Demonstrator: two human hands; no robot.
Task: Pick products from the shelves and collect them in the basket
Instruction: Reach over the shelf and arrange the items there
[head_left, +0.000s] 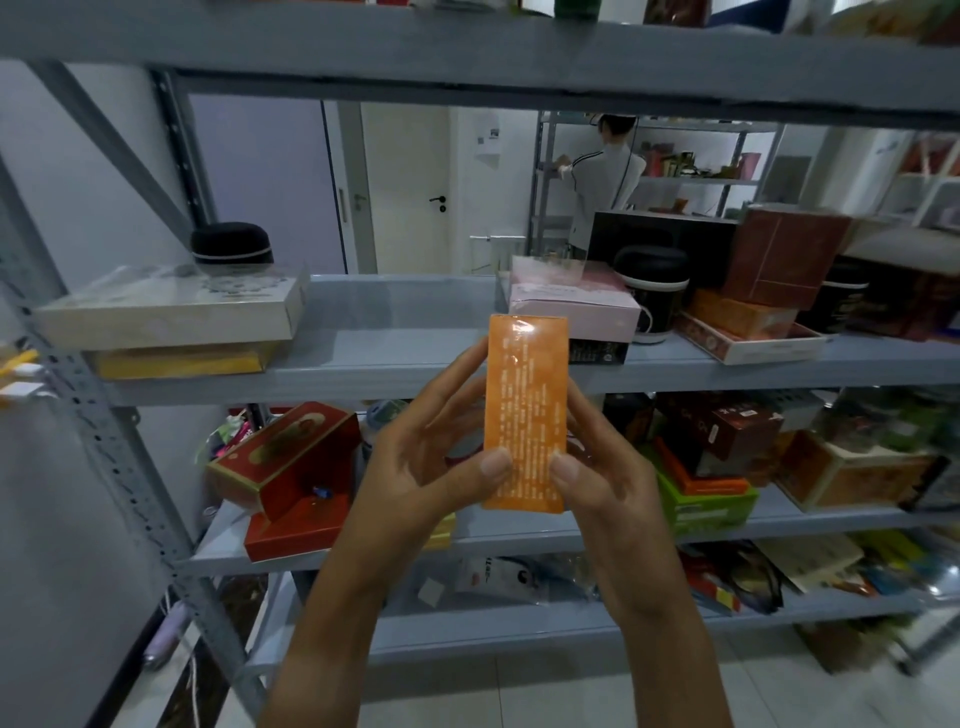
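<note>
Orange box held upright in front of the grey shelf unit, lifted clear of every shelf, about level with the middle board. Both hands on it: left hand at its left edge, thumb pressed on the printed face low down, fingers curled round behind; right hand mirrors it on the right edge, thumb on the face, fingers wrapped behind and mostly hidden. So both sets of fingers are closed round the box, not spread. The box looks tall, narrow and flat-sided, wrapped in clear film that throws glare near the top. Judgement: light, stiff cardboard, easily carried in one hand; film probably slick, so a pinch on the faces alone could slide. Better hold is across the narrow sides near mid-height, thumb on one broad face, fingers on the other. Corners likely to dent if squeezed hard or dropped. Small print faces the camera, too blurred to read. No basket in view. Pink box sits on the shelf just behind.
</note>
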